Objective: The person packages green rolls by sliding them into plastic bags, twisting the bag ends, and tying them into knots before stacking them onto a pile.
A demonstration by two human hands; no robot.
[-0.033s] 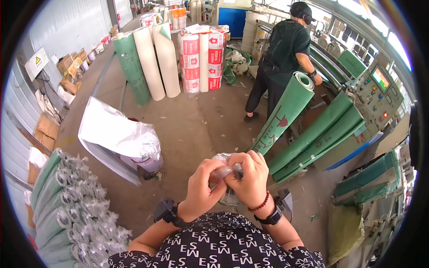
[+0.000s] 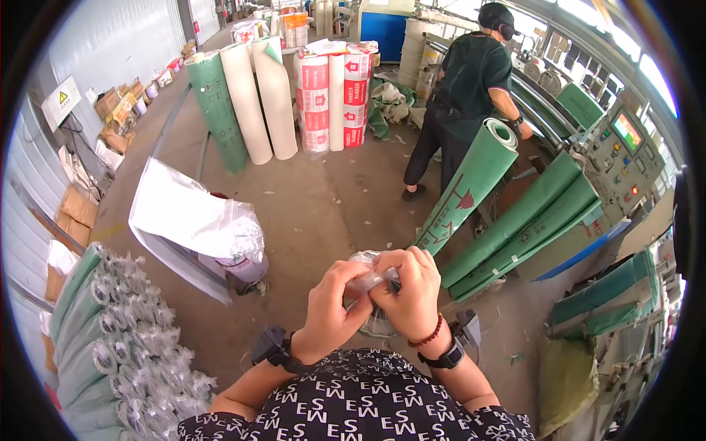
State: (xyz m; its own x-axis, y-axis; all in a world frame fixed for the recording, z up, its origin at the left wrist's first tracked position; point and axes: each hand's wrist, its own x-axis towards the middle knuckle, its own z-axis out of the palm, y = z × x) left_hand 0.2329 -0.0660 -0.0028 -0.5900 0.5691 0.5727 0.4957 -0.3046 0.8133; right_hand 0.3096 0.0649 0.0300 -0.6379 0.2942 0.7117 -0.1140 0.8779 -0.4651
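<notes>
In front of my chest both hands are closed on a bunched clear plastic film (image 2: 370, 281). My left hand (image 2: 332, 303) pinches its left side between thumb and fingers. From the right, my right hand (image 2: 409, 292) grips the same film, thumb and curled fingers pressed against it. The two hands nearly meet over the gathered part. More clear plastic hangs below, between my wrists; what it covers is mostly hidden by my hands. A printed green roll (image 2: 471, 187) leans just beyond my right hand, its hollow end up.
Plastic-wrapped green rolls (image 2: 103, 345) are stacked at lower left. A white sheet (image 2: 184, 213) drapes near a bucket (image 2: 246, 268). Upright rolls (image 2: 246, 103) stand ahead. A co-worker (image 2: 474, 88) stands at the machine, beside a control panel (image 2: 625, 154). More green rolls (image 2: 522, 228) lean at right.
</notes>
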